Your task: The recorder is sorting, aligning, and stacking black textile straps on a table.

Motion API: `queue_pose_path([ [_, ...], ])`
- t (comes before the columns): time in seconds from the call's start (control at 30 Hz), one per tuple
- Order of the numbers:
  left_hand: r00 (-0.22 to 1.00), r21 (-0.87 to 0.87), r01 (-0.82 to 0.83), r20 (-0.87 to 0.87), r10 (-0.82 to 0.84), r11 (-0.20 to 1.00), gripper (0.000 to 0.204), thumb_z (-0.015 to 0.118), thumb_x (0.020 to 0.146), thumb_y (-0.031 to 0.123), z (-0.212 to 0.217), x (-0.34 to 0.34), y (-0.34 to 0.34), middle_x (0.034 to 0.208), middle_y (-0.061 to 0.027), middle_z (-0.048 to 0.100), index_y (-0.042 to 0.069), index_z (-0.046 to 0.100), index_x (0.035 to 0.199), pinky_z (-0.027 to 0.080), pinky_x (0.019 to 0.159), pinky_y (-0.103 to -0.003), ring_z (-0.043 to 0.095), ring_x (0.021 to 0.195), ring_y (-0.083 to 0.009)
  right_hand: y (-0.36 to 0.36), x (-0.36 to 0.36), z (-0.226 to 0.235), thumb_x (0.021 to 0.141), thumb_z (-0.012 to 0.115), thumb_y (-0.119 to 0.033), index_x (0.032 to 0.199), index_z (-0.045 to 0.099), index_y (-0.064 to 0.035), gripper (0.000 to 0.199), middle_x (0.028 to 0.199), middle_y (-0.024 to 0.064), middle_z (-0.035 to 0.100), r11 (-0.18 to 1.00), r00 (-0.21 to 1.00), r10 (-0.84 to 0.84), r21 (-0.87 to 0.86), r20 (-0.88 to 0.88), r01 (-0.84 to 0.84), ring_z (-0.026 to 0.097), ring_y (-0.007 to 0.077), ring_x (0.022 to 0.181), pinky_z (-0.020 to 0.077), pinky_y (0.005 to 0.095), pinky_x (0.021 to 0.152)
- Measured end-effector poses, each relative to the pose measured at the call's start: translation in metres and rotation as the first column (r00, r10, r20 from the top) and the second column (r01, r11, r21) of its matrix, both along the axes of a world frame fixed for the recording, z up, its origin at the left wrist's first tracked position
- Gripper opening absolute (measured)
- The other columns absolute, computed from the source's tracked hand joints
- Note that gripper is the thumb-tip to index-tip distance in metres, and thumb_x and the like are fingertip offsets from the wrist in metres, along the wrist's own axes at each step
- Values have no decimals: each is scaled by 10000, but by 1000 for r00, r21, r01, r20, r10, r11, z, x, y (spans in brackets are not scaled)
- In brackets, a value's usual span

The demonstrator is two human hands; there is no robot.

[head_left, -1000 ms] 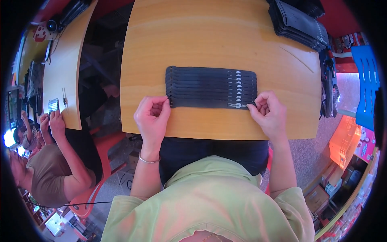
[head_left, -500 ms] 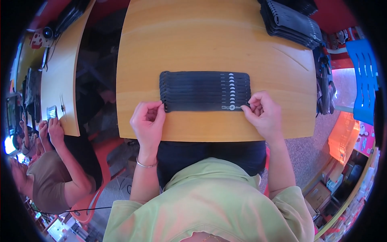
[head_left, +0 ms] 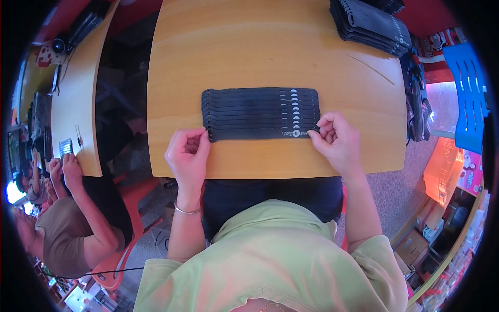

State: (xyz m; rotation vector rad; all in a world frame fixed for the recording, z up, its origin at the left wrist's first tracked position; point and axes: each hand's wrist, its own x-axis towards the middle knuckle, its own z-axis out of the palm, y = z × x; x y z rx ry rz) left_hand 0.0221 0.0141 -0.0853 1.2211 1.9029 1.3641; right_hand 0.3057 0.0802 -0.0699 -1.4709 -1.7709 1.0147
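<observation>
Nearest the cam I see my own light green shirt (head_left: 270, 255) filling the lower edge, both bare forearms coming up from it, a thin bracelet (head_left: 187, 210) on the left wrist. Left hand (head_left: 188, 156) sits at the near edge of the wooden table (head_left: 260, 52), fingers curled in, thumb and forefinger pinched on the left end of the nearest black strap (head_left: 254, 134). Right hand (head_left: 337, 141) does the same on the strap's right end, fingers bent tight, tips closed on the end w/ the small white marks. That strap is the front one of a row of black straps (head_left: 260, 109) laid side by side, edges overlapping, flat on the table just beyond both hands, roughly centred btwn them. Can't tell exact count of straps in the row. Further back, at the far right corner of the table, there's a stack of dark straps (head_left: 371, 23), well apart from the row. Off to the right, past the table edge, a blue plastic chair (head_left: 468, 88). On the left, a second wooden table (head_left: 73, 104) w/ another person (head_left: 67, 229) in a brown top seated at it, their hands at its near end, well apart from mine.
</observation>
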Motion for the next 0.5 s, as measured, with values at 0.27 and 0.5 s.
queue_pose_path([
  [0.27, 1000, 23, 11, -26, -11, 1000, 78, 664, 774, -77, -1, 0, 0, 735, -34, 581, -36, 637, 835, 445, 564, -190, 539, 603, -60, -1, 0, 1, 742, 724, -36, 887, 529, -64, 244, 601, -17, 486, 1000, 1000, 4, -10, -19, -4, 420, 45, 487, 358, 199, 468],
  [0.5, 1000, 15, 12, -14, -11, 1000, 72, 659, 779, -78, 0, 1, 0, 741, -35, 581, -37, 637, 834, 444, 567, -188, 539, 610, -58, 0, 0, 0, 739, 725, 13, 900, 535, -45, 256, 652, -53, 464, 1000, 999, 12, -16, -34, -12, 374, -5, 527, 308, 156, 470],
])
